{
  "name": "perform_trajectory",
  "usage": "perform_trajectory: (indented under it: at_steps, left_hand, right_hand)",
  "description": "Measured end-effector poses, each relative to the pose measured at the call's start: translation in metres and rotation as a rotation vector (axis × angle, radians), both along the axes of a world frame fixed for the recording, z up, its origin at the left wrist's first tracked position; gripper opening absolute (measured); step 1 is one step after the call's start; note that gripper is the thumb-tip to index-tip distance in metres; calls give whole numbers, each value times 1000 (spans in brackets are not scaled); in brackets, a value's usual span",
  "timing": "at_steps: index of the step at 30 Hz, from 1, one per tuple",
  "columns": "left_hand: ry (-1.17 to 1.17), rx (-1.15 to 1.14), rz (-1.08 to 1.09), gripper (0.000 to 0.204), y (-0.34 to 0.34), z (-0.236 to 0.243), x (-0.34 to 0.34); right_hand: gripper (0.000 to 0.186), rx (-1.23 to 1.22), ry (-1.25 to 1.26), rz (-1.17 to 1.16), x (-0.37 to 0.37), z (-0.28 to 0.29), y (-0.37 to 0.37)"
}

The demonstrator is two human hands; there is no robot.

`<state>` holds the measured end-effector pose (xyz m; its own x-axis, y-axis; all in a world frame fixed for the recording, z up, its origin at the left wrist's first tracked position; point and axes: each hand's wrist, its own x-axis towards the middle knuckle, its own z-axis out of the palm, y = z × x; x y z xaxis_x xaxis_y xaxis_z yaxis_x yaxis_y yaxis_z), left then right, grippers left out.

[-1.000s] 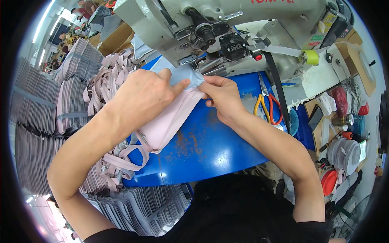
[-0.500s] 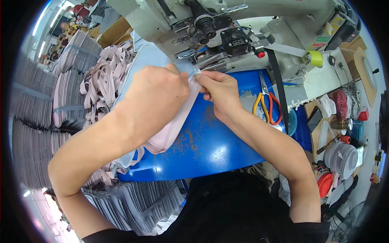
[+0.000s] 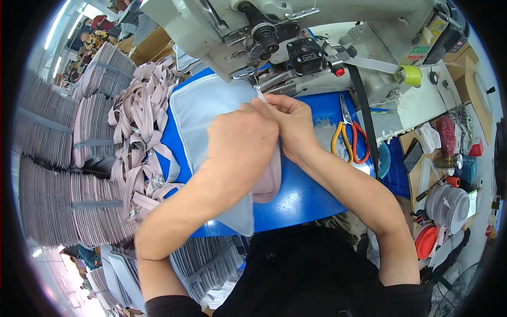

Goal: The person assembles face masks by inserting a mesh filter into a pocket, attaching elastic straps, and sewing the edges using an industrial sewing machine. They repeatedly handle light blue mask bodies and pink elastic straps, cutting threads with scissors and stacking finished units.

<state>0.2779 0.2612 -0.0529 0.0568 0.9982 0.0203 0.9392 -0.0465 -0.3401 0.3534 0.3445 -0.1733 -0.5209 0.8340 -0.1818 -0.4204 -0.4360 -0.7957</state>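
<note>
A light grey-blue fabric panel (image 3: 198, 100) with a pink fabric part (image 3: 268, 186) along its right side lies on the blue table (image 3: 296, 203). Its top edge reaches the presser foot of the sewing machine (image 3: 216, 45). My left hand (image 3: 244, 138) is closed over the panel's right edge, its fingertips mostly hidden behind its own back. Touching it, my right hand (image 3: 293, 120) pinches the fabric edge just below the presser foot. To the right of this hand lie scissors (image 3: 353, 138) with orange and red handles, blades pointing away from me.
Pink straps (image 3: 138, 108) are heaped left of the panel. Tied stacks of grey panels (image 3: 45, 134) stand farther left, and more stacked panels (image 3: 203, 267) sit below the table's front edge. A yellow-green tape roll (image 3: 409, 75) and a cluttered side shelf (image 3: 422, 177) are at the right.
My left hand has moved right and slightly nearer to me, up against the right hand. The panel has swung with it, uncovering more of its grey-blue face. The right hand has barely moved.
</note>
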Motion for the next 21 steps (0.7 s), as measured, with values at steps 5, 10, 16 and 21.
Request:
perform_trajectory:
  at_steps: [5, 10, 16, 21]
  left_hand:
    - [-211, 181, 162, 26, 19, -26, 9]
    - [-474, 333, 244, 33, 22, -47, 5]
    - [-604, 417, 201, 46, -29, -54, 19]
    - [-688, 450, -25, 61, -87, -62, 50]
  right_hand:
    - [29, 79, 54, 62, 4, 0, -3]
    - [40, 346, -154, 144, 26, -12, -5]
    - [52, 485, -173, 196, 64, -38, -30]
    - [46, 522, -223, 224, 106, -25, -54]
